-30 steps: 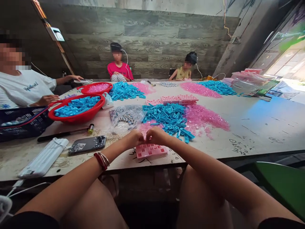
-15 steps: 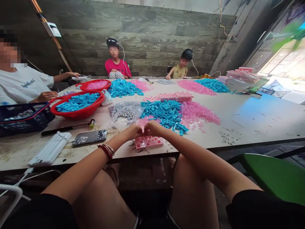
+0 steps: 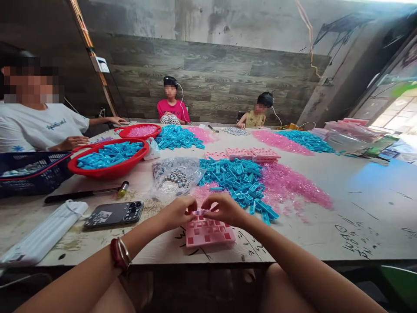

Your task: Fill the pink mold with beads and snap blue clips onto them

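Note:
At the near edge of the table lies a pink block tray (image 3: 208, 238) with rows of square pockets. Over its far end, my left hand (image 3: 183, 212) and my right hand (image 3: 225, 209) meet with pinched fingers. Between the fingertips shows a small pale pink piece (image 3: 201, 212), partly hidden, and both hands appear to grip it. Just beyond are loose clear pink pieces (image 3: 208, 190) and a heap of blue plastic pieces (image 3: 233, 178). A clear bag (image 3: 177, 176) of small metallic parts sits behind my left hand.
Left on the table are a phone (image 3: 114, 215), a white power bank (image 3: 45, 230), a hammer (image 3: 87, 193) and a red basket (image 3: 109, 171) of blue pieces. More pink trays (image 3: 241, 153) lie behind the heap. Co-workers sit left and across.
My view has tilted up and come closer to the table. My fingertips have parted slightly, and the small piece between them and more of the pink tray now show.

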{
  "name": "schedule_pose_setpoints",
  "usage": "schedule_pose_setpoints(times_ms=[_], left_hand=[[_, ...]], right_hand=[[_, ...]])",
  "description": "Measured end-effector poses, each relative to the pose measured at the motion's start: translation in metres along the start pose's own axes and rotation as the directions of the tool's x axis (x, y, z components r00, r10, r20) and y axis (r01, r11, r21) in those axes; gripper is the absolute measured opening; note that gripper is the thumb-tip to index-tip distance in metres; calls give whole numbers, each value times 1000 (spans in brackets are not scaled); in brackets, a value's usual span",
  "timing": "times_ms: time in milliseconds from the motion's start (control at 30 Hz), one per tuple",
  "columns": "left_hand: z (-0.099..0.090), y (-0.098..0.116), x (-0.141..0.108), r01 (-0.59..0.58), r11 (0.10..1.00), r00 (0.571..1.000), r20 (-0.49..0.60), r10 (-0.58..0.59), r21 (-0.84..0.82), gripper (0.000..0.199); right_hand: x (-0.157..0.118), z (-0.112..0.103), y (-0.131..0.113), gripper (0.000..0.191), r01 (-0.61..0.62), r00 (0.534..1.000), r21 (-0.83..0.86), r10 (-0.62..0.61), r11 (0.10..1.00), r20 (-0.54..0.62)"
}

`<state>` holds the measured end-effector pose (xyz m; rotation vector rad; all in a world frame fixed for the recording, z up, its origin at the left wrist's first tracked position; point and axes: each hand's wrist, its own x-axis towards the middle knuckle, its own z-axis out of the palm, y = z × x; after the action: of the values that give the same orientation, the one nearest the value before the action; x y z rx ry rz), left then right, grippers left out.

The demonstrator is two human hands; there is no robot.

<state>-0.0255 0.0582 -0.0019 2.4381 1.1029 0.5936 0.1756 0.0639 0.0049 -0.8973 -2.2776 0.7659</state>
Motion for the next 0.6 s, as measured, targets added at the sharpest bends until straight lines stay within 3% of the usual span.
schedule_pose_setpoints(times_ms=[233,367,600], left_hand=[[2,1,2,19,992,1000,-9,-21,-127,14],[2,13,2,-87,976,991,-115,65,-200,21],[-4,29,0,-307,928,940,-222,261,-210,18]], right_hand=[[-4,-13,0,13,-207,978,285,209,936,23],[-4,-12,0,18,-315,947,508,297,801,119],[-8,-14,-3,18,-347,931,763,300,545,208]])
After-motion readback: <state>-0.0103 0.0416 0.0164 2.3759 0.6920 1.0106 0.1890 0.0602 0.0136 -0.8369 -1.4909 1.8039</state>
